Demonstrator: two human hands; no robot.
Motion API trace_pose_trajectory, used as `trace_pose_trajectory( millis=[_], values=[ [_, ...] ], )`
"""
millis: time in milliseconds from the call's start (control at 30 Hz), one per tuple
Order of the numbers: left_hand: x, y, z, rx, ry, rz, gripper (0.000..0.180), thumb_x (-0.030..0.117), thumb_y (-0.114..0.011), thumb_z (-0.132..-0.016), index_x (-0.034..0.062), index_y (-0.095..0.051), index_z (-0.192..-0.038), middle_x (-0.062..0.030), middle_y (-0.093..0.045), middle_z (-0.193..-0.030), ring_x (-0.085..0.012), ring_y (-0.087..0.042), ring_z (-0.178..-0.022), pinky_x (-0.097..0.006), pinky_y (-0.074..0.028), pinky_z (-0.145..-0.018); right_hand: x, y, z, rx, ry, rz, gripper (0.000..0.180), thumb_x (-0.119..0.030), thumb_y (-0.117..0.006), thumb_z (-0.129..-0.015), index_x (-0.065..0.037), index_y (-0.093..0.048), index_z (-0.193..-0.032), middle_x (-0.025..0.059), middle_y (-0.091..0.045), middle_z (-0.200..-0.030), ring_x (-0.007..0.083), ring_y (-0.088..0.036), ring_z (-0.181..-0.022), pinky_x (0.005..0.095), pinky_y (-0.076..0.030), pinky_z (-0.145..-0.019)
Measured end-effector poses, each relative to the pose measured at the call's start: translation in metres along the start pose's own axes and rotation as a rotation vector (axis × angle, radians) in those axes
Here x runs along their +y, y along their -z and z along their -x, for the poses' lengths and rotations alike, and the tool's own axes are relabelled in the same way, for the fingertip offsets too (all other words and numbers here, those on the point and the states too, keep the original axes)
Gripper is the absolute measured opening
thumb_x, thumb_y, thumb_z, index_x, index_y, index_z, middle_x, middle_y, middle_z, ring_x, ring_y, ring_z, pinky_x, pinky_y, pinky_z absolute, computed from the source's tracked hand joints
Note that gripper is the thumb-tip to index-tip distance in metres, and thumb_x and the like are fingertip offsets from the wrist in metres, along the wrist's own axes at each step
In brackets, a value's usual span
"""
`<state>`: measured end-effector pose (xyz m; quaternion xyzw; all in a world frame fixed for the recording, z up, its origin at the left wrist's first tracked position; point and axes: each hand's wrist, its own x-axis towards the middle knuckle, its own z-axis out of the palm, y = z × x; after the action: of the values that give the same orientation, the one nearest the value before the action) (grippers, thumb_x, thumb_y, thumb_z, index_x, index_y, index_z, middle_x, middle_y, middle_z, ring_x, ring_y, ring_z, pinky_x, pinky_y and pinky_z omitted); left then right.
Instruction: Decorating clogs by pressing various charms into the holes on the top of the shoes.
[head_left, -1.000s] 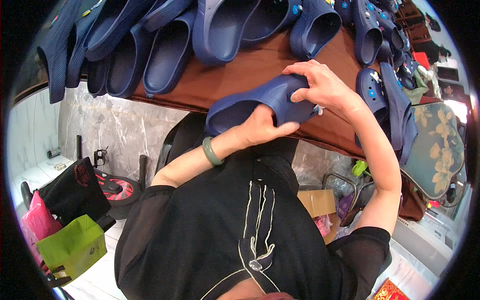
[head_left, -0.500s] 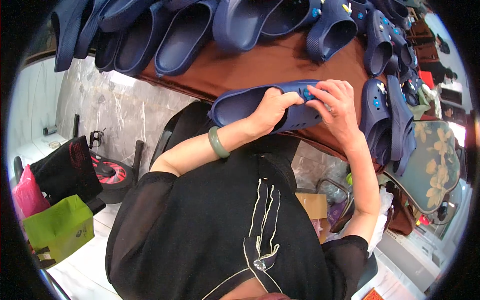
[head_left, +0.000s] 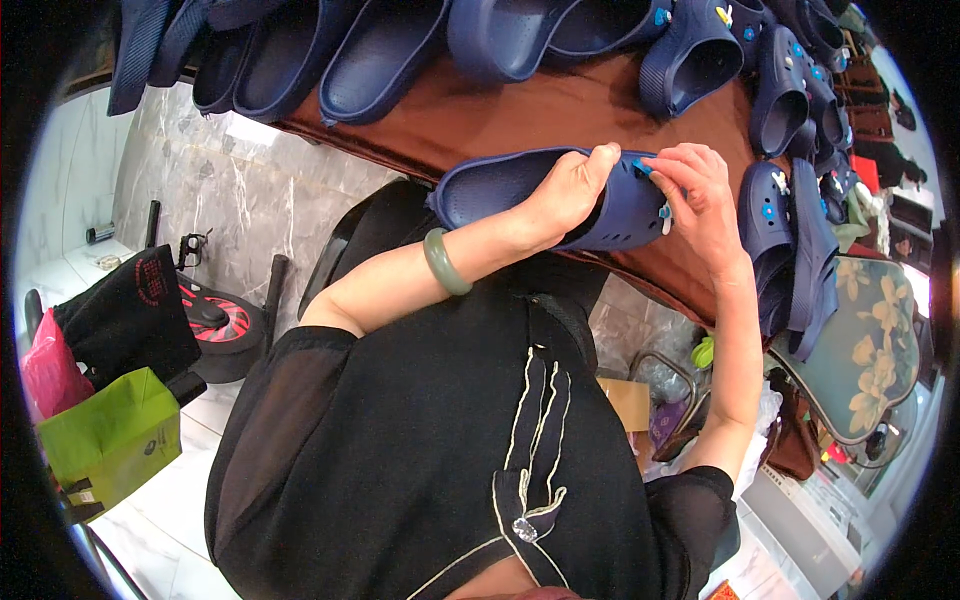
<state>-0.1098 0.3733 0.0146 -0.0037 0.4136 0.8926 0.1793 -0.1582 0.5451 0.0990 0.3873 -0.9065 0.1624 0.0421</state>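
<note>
A navy blue foam clog [head_left: 485, 190] lies sideways in front of me at the near edge of the cloth-covered table. My left hand [head_left: 565, 198] grips it at the opening, thumb on the upper. Between thumb and fingers, my right hand [head_left: 703, 195] pinches a small bright blue charm [head_left: 643, 168] against the holed upper near the far side. Whether the charm is fully seated in its hole I cannot tell. A second small charm, pale and blue [head_left: 666, 216], shows on the toe just below my right fingertips.
Several navy clogs [head_left: 385, 60] line the back of the brown cloth [head_left: 560, 115]. More clogs with charms [head_left: 768, 210] stand at the right, beside a flower-patterned chair back [head_left: 850, 345]. A green bag [head_left: 115, 435] and a black-and-red wheel [head_left: 220, 330] are at the left.
The clog has turned slightly in my left hand, so the pale charm on its toe now shows. My left thumb has straightened upward, and my right fingers have shifted slightly right and up.
</note>
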Motion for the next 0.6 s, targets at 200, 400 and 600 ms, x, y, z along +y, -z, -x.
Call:
trace_pose_trajectory(
  millis=[200, 400, 600],
  values=[
    [-0.009, 0.002, 0.000, 0.042, -0.052, -0.084, 0.058, 0.042, -0.034, -0.101, 0.0027, -0.059, -0.067, 0.0019, -0.055, -0.064, -0.0064, -0.049, -0.064, -0.027, -0.043, -0.059, -0.015, 0.005, 0.003, -0.055, 0.197, 0.207, 0.024, -0.007, -0.065, -0.075, -0.006, -0.066, -0.099, 0.0048, -0.062, -0.096, 0.0233, -0.056, -0.098, 0.0435, -0.036, -0.094],
    [0.000, 0.003, 0.005, 0.148, -0.054, -0.297, 0.057, 0.039, -0.037, -0.099, -0.0034, -0.056, -0.065, -0.0010, -0.052, -0.060, -0.0101, -0.049, -0.062, -0.031, -0.042, -0.058, -0.037, 0.004, 0.011, -0.229, 0.139, 0.255, 0.038, -0.012, -0.064, -0.076, 0.002, -0.059, -0.111, 0.0125, -0.054, -0.110, 0.0294, -0.049, -0.108, 0.0471, -0.031, -0.098],
    [0.003, 0.001, 0.002, 0.100, -0.079, -0.388, 0.047, 0.032, -0.043, -0.097, -0.0041, -0.058, -0.072, -0.0015, -0.055, -0.065, -0.0107, -0.051, -0.063, -0.031, -0.043, -0.059, -0.034, -0.014, 0.017, -0.069, 0.013, 0.248, 0.036, -0.011, -0.061, -0.081, 0.001, -0.057, -0.115, 0.0111, -0.055, -0.109, 0.0267, -0.051, -0.108, 0.0492, -0.029, -0.100]
  ],
)
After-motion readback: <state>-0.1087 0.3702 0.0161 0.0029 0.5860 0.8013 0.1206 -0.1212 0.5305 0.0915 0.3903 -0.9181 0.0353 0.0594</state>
